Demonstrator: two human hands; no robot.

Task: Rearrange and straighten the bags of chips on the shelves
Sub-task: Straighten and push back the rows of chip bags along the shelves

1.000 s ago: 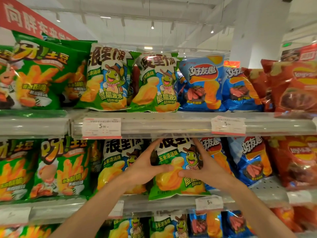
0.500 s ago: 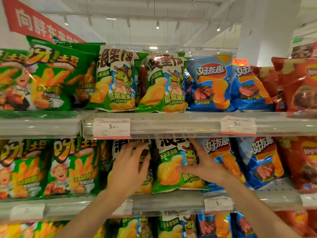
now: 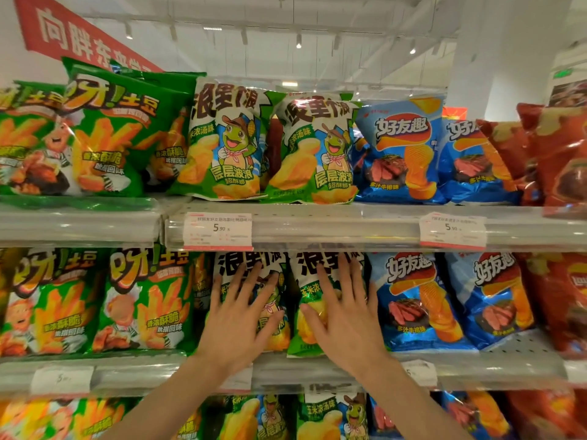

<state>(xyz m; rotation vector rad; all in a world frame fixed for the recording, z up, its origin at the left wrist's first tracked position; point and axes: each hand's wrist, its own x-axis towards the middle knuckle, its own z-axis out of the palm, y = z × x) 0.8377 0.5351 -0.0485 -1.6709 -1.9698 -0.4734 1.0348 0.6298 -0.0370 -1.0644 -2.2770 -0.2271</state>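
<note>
On the middle shelf (image 3: pixel 476 368) two white-and-green turtle chip bags stand side by side. My left hand (image 3: pixel 236 319) lies flat, fingers spread, on the front of the left turtle bag (image 3: pixel 236 265). My right hand (image 3: pixel 344 315) lies flat, fingers spread, on the right turtle bag (image 3: pixel 309 271). Neither hand grips a bag. Both bags stand upright, their lower parts hidden behind my hands. Green fries bags (image 3: pixel 149 300) stand to the left and blue steak-flavour bags (image 3: pixel 416 300) to the right.
The top shelf (image 3: pixel 333 223) carries the same row: green fries bags (image 3: pixel 104 134), two turtle bags (image 3: pixel 228 138), blue bags (image 3: pixel 403 147), red bags (image 3: pixel 559 160). Price tags (image 3: pixel 217 230) hang on the rails. More bags fill the shelf below (image 3: pixel 330 417). A red banner (image 3: pixel 73 33) hangs top left.
Both hands let go of the right turtle bag's sides. My left hand moved onto the left bag, my right hand onto the right bag's front, and both flattened. The bag stands straighter.
</note>
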